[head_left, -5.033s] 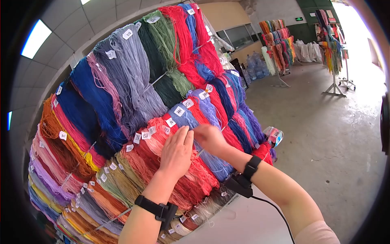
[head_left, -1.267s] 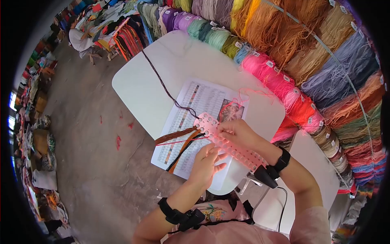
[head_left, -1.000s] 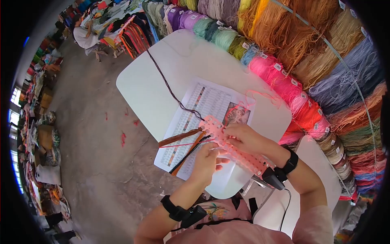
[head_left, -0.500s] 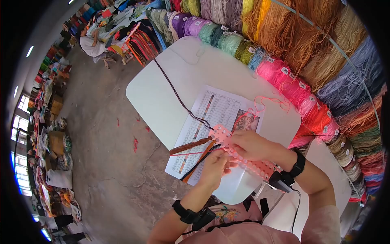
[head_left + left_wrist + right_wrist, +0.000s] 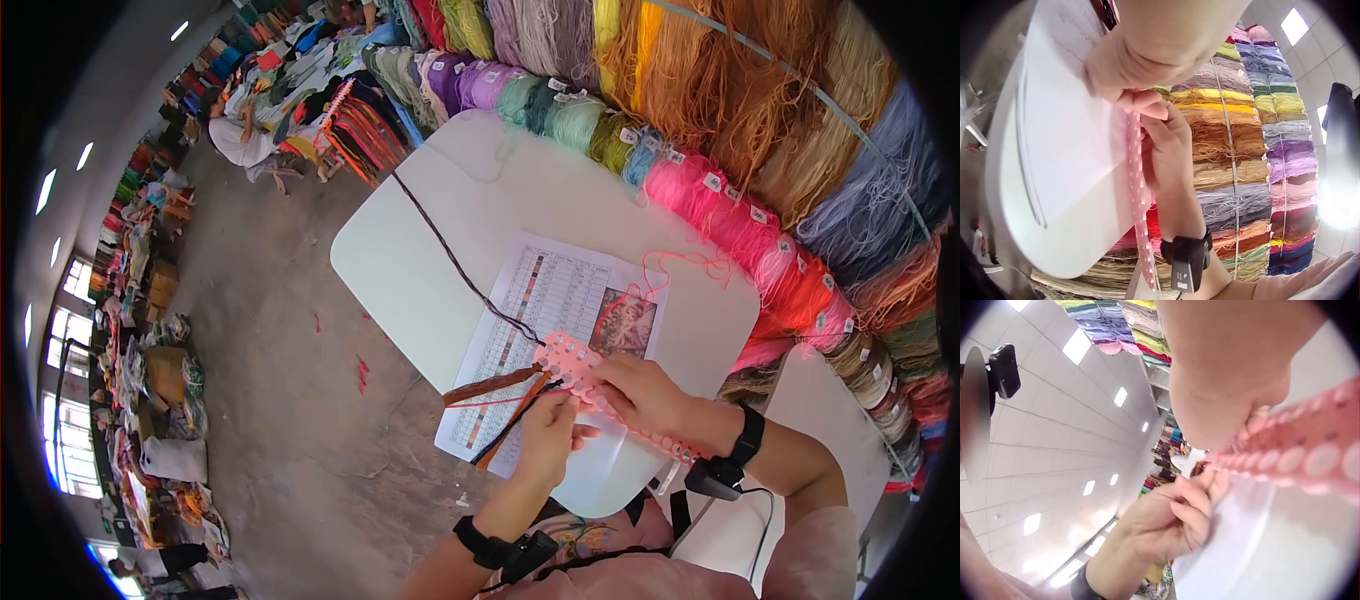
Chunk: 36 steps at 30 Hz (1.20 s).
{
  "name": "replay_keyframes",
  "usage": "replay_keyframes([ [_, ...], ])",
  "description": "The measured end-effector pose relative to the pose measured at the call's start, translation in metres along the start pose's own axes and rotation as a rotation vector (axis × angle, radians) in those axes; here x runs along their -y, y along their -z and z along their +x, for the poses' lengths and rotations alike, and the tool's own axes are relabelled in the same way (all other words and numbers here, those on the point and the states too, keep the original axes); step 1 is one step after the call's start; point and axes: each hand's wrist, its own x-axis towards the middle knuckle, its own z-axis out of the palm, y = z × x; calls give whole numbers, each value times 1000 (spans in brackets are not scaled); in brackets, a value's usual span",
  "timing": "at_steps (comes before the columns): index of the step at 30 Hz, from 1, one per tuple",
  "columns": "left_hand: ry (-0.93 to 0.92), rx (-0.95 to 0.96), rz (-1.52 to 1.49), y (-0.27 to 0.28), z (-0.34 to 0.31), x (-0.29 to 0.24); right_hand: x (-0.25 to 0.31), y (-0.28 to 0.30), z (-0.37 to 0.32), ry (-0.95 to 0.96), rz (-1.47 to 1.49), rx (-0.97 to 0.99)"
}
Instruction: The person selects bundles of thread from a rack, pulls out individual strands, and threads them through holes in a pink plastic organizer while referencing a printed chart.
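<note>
In the head view, a pink perforated thread holder lies slanted over a printed colour chart. My right hand grips the holder at its upper side, thumb and fingers around its edge. My left hand is at the lower edge, where thumb and forefinger pinch the pink thread; its other fingers are loosely bent. Brown thread bundles and a dark thread bundle are tied into the holder's far end. In the right wrist view, the holder's row of holes faces the camera, and my left fingertips meet its far end.
A white table carries the chart, with loose pink thread at its right. Labelled yarn hanks line the right side. A seated person is beside a far table, near a rack of coloured threads.
Five seconds ago both hands were at the hanging yarn; now they work at the table. My left fingers, spread earlier, have drawn together at the holder's lower edge. The view has shifted.
</note>
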Motion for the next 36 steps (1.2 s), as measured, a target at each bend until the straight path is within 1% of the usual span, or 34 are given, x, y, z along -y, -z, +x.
replay_keyframes([
  [2,-127,43,-53,13,-7,5,1,-5,-9,-36,63,-94],
  [3,-188,69,-77,20,-10,5,-1,-7,-10,6,73,-128],
  [5,-59,293,-417,31,-24,-4,-4,-12,-16,80,90,-202],
  [6,9,399,-592,33,-29,-7,-4,-13,-19,14,178,-202],
  [7,58,492,-634,34,-26,-7,-3,-11,-20,-49,265,-201],
  [10,96,421,35,10,-6,-4,-1,-5,-24,-213,472,-160],
  [11,114,376,313,3,-5,-2,-2,-3,-25,-263,530,-137],
  [14,-48,274,572,13,-24,-15,-9,-9,-22,2,234,-151],
  [15,-111,267,571,41,-30,-22,-9,-18,-20,153,117,-292],
  [16,-176,261,571,82,-39,-30,-7,-18,-18,136,80,-244],
  [17,-107,138,284,138,-48,-23,-4,-16,-18,118,43,-197],
  [18,-50,22,84,162,-71,-43,-2,-14,-18,100,5,-151],
  [19,-114,1,-109,230,-78,-39,-5,-17,-19,93,-4,-143],
  [20,-147,-369,-168,245,-94,-52,-4,-18,-19,89,-1,-148],
  [21,-208,-382,-294,299,-102,-48,-2,-17,-19,84,-2,-150],
  [22,-201,-469,-384,349,-109,-47,0,-15,-19,82,-8,-152],
  [23,-193,-551,-477,371,-112,-47,1,-16,-20,88,-16,-140],
  [24,-168,-645,-212,390,-108,-40,0,-18,-21,92,-29,-133],
  [26,-140,-799,336,406,-94,-39,-3,-20,-22,96,-76,-111],
  [28,-158,-680,528,410,-66,-46,-3,-22,-24,93,-137,-76],
  [30,-184,-600,734,332,-53,-76,-3,-22,-25,59,-86,-51],
  [31,-176,-436,828,310,-44,-90,0,-18,-27,43,-60,-36],
  [32,-166,-274,918,289,-36,-102,7,-12,-31,20,-68,-86],
  [34,-304,-10,1057,240,-27,-117,26,2,-38,-21,-76,-181],
  [36,-317,164,1069,167,-42,-134,48,20,-55,-135,-66,-251],
])
